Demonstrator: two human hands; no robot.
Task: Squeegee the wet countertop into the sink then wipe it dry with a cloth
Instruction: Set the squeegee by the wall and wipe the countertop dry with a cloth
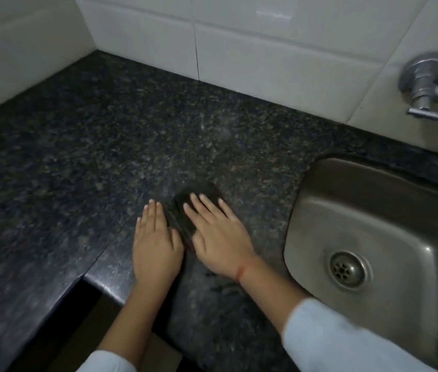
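A dark folded cloth [185, 210] lies flat on the speckled black granite countertop [105, 146], left of the steel sink [373, 237]. My right hand [218, 237] presses on the cloth with straight, spread fingers. My left hand [156, 242] lies flat beside it, its fingers straight and touching the cloth's left edge. The image is blurred around the right hand. No squeegee is in view.
White wall tiles [239, 49] back the counter. A metal tap [427, 87] juts from the wall above the sink, whose drain [347, 268] shows at the right. The counter's front edge steps inward at lower left [89, 280].
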